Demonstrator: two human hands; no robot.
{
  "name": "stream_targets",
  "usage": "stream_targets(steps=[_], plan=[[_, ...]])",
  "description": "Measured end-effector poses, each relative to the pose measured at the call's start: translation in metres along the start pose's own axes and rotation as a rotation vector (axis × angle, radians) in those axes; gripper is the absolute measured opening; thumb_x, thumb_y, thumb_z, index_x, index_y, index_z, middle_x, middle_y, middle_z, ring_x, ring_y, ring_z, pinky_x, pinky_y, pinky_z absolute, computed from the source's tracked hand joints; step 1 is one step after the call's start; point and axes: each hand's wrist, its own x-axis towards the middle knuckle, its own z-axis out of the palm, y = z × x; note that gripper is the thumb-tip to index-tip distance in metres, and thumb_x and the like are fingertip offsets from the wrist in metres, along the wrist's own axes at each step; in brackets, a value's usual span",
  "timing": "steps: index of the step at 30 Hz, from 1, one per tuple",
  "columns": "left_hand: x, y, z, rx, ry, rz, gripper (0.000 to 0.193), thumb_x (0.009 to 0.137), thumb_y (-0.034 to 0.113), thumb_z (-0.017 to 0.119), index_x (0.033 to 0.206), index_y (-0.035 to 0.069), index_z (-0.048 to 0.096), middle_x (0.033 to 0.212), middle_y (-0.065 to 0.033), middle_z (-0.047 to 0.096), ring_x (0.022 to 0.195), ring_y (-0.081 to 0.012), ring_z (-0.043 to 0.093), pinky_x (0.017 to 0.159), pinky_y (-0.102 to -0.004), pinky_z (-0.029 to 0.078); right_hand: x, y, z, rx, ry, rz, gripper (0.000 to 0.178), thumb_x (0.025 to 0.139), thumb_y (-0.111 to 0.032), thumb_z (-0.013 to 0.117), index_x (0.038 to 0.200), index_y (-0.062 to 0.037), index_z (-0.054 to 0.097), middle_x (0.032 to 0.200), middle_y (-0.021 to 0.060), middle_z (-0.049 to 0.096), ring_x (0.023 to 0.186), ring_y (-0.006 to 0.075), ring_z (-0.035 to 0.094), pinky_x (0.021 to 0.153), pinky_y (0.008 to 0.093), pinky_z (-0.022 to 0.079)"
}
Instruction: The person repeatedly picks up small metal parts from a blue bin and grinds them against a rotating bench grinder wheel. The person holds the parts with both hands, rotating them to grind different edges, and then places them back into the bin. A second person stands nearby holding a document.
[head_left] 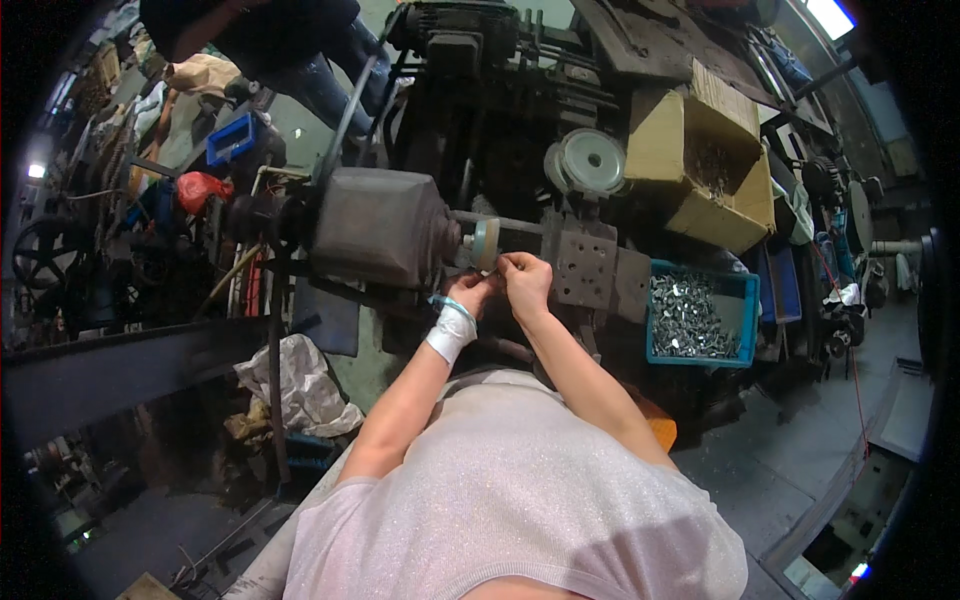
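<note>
My left hand (470, 293), with a white wrap and a blue band at the wrist, and my right hand (524, 281) are pressed together just below a small pale grinding wheel (486, 243). The wheel is mounted on a shaft sticking out of a grey motor housing (380, 226). Both hands pinch something small between the fingertips, close to the wheel's rim; the piece itself is too small to make out. Whether it touches the wheel cannot be told.
A blue bin (745, 300) of small shiny metal parts sits right of my hands. Behind it is an open cardboard box (665, 140) with more parts, and a round pale disc (590, 160). Another person's legs (320, 80) stand at the back left. Crumpled white sacking (295, 385) lies lower left.
</note>
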Motion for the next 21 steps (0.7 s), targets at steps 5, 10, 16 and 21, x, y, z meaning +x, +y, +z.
stream_targets(steps=[5, 10, 16, 21], plan=[[-0.002, -0.001, -0.003, 0.094, -0.062, 0.192, 0.009, 0.071, 0.013, 0.059, 0.071, 0.004, 0.061, 0.063, 0.0008, 0.055, 0.058, -0.0084, 0.047, 0.051, -0.0236, 0.038, -0.011, -0.025, -0.002, 0.158, 0.001, -0.025, 0.009, 0.073, -0.005, 0.06, 0.076, 0.0032, 0.061, 0.061, 0.0055, 0.056, 0.047, 0.0088, 0.047, 0.038, 0.0207, 0.035], [-0.039, 0.015, -0.009, -0.069, -0.191, -0.085, 0.022, 0.085, 0.025, 0.05, 0.082, 0.006, 0.059, 0.058, -0.0015, 0.05, 0.045, -0.0081, 0.043, 0.037, -0.0228, 0.033, -0.032, -0.053, -0.025, 0.71, -0.287, 0.406, 0.01, 0.078, -0.01, 0.051, 0.07, -0.0047, 0.052, 0.058, 0.0041, 0.047, 0.045, 0.015, 0.045, 0.039, 0.0256, 0.032], [-0.034, -0.002, -0.009, -0.48, -0.196, -0.381, 0.019, 0.083, 0.016, 0.049, 0.096, 0.004, 0.057, 0.076, -0.0034, 0.06, 0.062, -0.0106, 0.055, 0.051, -0.0229, 0.046, -0.049, -0.068, -0.045, 0.624, -0.455, 0.562, 0.012, 0.078, -0.011, 0.053, 0.068, -0.0058, 0.05, 0.058, 0.0024, 0.047, 0.042, 0.01, 0.04, 0.036, 0.022, 0.027], [-0.025, -0.025, -0.016, -0.481, -0.24, -0.352, 0.018, 0.085, 0.02, 0.045, 0.091, 0.007, 0.057, 0.077, -0.0022, 0.06, 0.061, -0.0118, 0.055, 0.048, -0.0253, 0.044, -0.066, -0.06, -0.039, 0.101, -0.511, 0.099, 0.016, 0.073, -0.005, 0.062, 0.086, 0.0037, 0.057, 0.068, 0.0085, 0.059, 0.045, 0.0086, 0.047, 0.039, 0.0193, 0.034]])
